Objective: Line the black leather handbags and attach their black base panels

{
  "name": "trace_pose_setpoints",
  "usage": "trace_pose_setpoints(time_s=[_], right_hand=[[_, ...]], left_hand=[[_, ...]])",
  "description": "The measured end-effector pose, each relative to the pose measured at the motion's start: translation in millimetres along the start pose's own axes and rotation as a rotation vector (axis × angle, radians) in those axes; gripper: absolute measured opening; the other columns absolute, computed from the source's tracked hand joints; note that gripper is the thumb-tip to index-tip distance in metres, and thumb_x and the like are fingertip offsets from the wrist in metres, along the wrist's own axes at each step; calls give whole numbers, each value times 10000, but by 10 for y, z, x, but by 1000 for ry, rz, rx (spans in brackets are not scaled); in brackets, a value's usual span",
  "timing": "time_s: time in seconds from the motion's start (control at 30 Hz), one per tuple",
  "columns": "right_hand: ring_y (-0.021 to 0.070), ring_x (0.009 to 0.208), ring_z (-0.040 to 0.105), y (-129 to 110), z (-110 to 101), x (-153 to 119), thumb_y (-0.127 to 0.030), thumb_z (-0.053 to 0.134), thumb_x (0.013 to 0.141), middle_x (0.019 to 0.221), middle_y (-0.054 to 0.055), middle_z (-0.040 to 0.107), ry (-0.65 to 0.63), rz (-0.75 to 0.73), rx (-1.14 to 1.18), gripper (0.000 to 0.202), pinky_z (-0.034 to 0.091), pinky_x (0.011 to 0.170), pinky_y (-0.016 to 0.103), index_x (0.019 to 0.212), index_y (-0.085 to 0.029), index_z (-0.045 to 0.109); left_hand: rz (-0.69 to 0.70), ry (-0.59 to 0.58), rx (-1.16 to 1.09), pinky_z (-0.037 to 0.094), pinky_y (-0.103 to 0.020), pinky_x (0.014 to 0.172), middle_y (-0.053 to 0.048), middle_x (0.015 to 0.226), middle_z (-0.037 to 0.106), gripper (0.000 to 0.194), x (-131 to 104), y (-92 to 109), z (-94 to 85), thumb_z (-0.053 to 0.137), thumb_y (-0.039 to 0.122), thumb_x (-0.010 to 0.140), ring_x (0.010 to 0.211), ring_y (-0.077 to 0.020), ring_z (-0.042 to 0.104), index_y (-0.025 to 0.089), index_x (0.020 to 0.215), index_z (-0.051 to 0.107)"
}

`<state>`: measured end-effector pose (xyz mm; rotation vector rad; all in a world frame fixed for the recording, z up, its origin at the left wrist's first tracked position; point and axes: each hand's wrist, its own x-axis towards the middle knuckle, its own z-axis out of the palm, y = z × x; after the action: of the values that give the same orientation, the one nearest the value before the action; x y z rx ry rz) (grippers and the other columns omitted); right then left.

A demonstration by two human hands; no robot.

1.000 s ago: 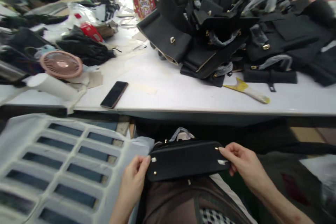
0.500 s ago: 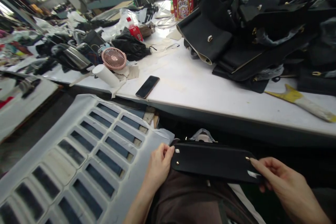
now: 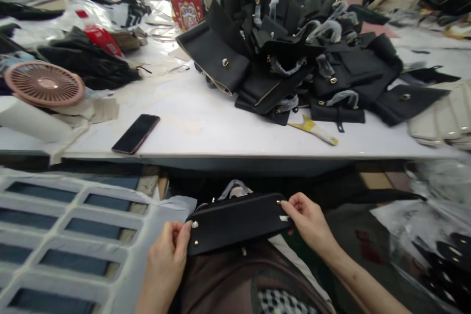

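A black bag (image 3: 237,223) rests over the lap, its long flat side with small gold studs and white bits facing up. My left hand (image 3: 167,250) pinches its left end, thumb near a white bit. At the right end, my right hand (image 3: 307,218) grips the edge, with the thumb beside a gold stud. A wrapped handle (image 3: 235,186) shows behind the bag's far edge. The fingers underneath the bag are hidden.
Black bags (image 3: 275,59) lie heaped on the white table (image 3: 206,132), near a yellow-handled tool (image 3: 314,130). A phone (image 3: 136,133) and pink fan (image 3: 44,83) sit left. A grey slotted rack (image 3: 121,255) stands lower left; plastic-wrapped items (image 3: 434,255) are lower right.
The view has swung to the right, bringing more of the bag heap and the plastic-wrapped items into sight. Both hands still hold the black bag, which now tilts up toward its right end.
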<state>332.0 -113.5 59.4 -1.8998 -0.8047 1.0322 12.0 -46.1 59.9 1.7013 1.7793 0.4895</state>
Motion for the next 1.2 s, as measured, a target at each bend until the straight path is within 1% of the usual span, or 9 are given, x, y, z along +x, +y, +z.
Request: trace_pose_setpoints(time_s=[0.13, 0.23, 0.33, 0.47, 0.53, 0.73, 0.93, 1.1, 1.2], right_hand=[[132, 469, 497, 78, -10, -8, -554, 616, 848, 611, -64, 458, -25, -20, 39, 354, 444, 361, 238, 815, -232, 471], [126, 511, 481, 98, -31, 5, -510, 586, 882, 644, -64, 449, -24, -93, -34, 294, 434, 413, 228, 937, -235, 495], [139, 621, 503, 63, -74, 30, -428, 552, 918, 709, -40, 475, -2, -274, -184, 254, 468, 557, 249, 1079, -232, 542], [209, 1019, 569, 2, -140, 62, -332, 501, 956, 1101, 65, 564, -43, -570, -323, 239, 493, 891, 346, 1155, -258, 609], [233, 1178, 518, -1, -163, 80, -304, 484, 970, 1245, 80, 532, -57, -691, -413, 234, 434, 1020, 399, 1137, -272, 645], [261, 1339, 426, 29, -199, 137, -196, 406, 981, 1402, 78, 526, -63, -972, -759, 334, 376, 1098, 484, 1207, -239, 648], [259, 1424, 322, -144, -208, 102, -250, 391, 1002, 1404, 38, 560, -139, -1054, -1020, 363, 277, 1164, 511, 1289, -192, 604], [302, 1427, 310, -281, 199, 14, -413, 387, 1006, 1453, 163, 486, -133, -1064, -1147, 545, 211, 1180, 510, 1417, -64, 471], [302, 1428, 307, -360, 627, -25, -440, 349, 1014, 1484, 148, 452, -172, -1052, -1141, 567, 206, 1174, 511, 1478, -119, 397]], left_hand=[[104, 43, 3, 490, -300, 568, 6, 712, 628, 342, -20, -16, -1, 483, 555, 906, 617, -192, 620, 224, 962, 546], [413, 123, 80, 545, -396, 810, -86, 1095, 642, 274, 34, -6, -25, 459, 393, 954, 958, -238, 645, 241, 1147, 581], [754, 72, 225, 397, -532, 1083, -63, 1494, 399, 365, 148, 20, -91, 424, 183, 953, 1359, -285, 414, 343, 1208, 630], [962, -25, 410, 287, -589, 1156, 6, 1582, 293, 539, 233, 104, -200, 423, 58, 905, 1458, -284, 265, 425, 1246, 621], [954, -48, 466, 284, -600, 1154, -15, 1574, 324, 552, 205, 162, -230, 416, 39, 884, 1454, -284, 282, 399, 1243, 633], [726, -59, 424, 282, -578, 1162, -42, 1487, 470, 381, -57, 306, -112, 468, 164, 902, 1403, -272, 387, 299, 1200, 663], [617, 35, 270, 309, -515, 1159, -61, 1433, 532, 251, -199, 278, 93, 509, 329, 946, 1393, -261, 397, 221, 1147, 611], [580, 62, 263, 308, -537, 1137, -85, 1357, 576, 227, -202, 306, 123, 520, 298, 929, 1291, -271, 485, 211, 1131, 577], [567, 97, 351, 236, -614, 1138, -90, 1281, 613, 327, -207, 410, 172, 502, 276, 934, 1210, -286, 531, 224, 1255, 544]])
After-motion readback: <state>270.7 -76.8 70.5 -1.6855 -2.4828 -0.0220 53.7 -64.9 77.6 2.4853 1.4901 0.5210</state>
